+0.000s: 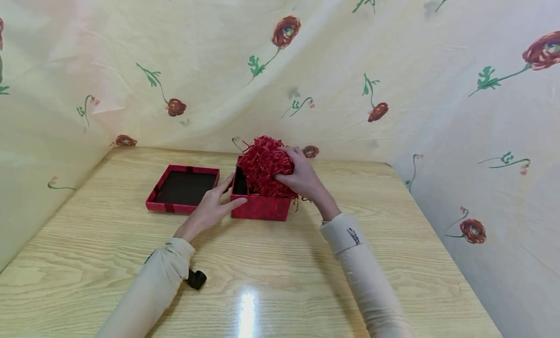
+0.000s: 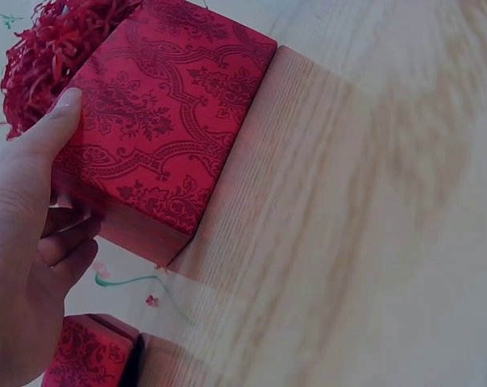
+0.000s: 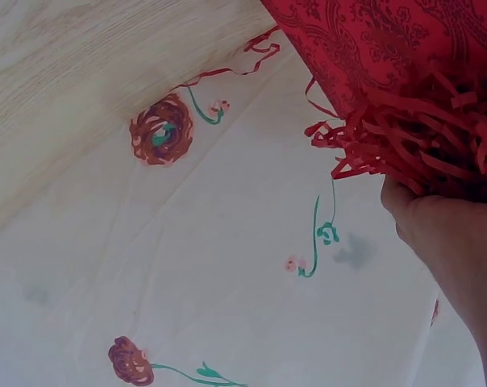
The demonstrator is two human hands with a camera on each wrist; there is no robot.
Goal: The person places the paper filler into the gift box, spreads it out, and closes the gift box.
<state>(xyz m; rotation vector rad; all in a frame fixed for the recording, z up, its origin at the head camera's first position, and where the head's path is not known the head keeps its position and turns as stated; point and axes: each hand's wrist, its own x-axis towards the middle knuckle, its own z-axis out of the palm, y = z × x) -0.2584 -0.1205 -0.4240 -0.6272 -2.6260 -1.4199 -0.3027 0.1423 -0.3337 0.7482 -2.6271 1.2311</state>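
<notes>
The person's right hand [image 1: 302, 178] is clamped over a mound of red shredded paper filler [image 1: 264, 163], fingers curled into the strands, holding the wad at the mouth of the red patterned gift box [image 1: 261, 206]. The mound sits mostly above the rim, with part of the dark interior showing on the box's left side and a few loose strands trailing over the far edge (the right wrist view shows them hanging past the box wall). The left hand [image 1: 213, 207] steadies the box from its left side: the thumb [image 2: 56, 121] lies along the patterned wall and the fingers are only loosely bent against it, more a brace than a grasp. The box stands near the middle of the wooden table [image 1: 306, 275], towards its far edge. Just beside it on the left lies the matching box lid [image 1: 183, 188], upturned with its dark inside facing up, apart from the box.

The step in hand looks like seating the filler in the box. The next move would likely call for pressing the wad down and spreading it evenly below the rim, tucking in stray strands while the box is held firm.
</notes>
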